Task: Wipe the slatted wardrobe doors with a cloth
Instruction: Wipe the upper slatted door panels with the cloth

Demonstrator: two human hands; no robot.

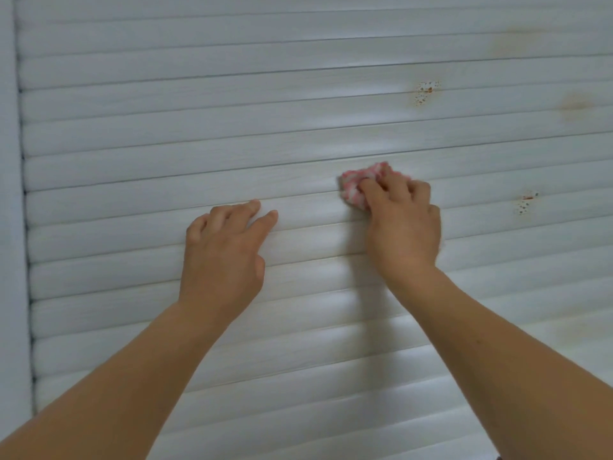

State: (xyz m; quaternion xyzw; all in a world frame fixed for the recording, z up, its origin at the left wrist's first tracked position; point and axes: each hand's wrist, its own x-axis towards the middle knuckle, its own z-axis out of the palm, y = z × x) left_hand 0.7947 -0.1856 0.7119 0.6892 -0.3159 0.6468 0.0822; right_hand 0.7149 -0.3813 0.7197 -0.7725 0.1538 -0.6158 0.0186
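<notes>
Slatted wardrobe door [166,127] fills view, frame post [11,194] at 9 o'clock, brown-speckled stains [426,92] at 2 and 3 o'clock. Left hand [222,254] rests on slats, fingers loosely spread, holding nothing. Right hand [403,224] curls around bunched pink-white cloth [360,185], pressing it on a slat just right of centre.

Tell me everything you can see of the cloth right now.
The cloth is small, patterned pink and white, soft fabric bunched into a wad. The right hand holds it, fingers curled over it, pressing it against the white slatted wardrobe door. Only its upper and left parts show past the fingers; the rest is hidden under the hand. It sits mid-door, right of the left hand, which does not touch it.
</notes>
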